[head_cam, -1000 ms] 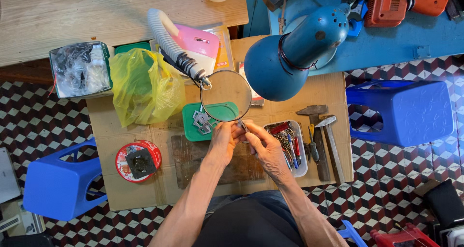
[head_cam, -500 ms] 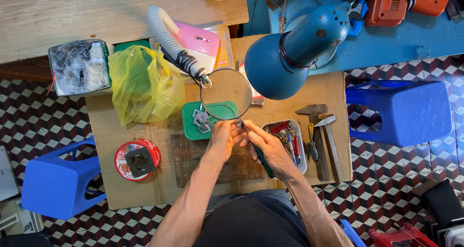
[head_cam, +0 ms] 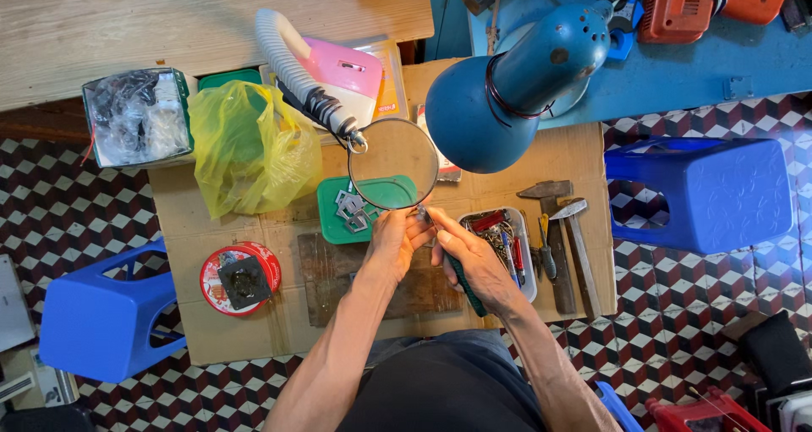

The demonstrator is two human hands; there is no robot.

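Both hands (fingers pinched) meet under the magnifying glass.

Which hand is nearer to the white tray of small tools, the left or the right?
Right. The right hand lies beside the white tray of small tools, at its left edge; the left hand is farther left, near the green tray.

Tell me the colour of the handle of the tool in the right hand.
Dark green handle, held in the right hand; head view.
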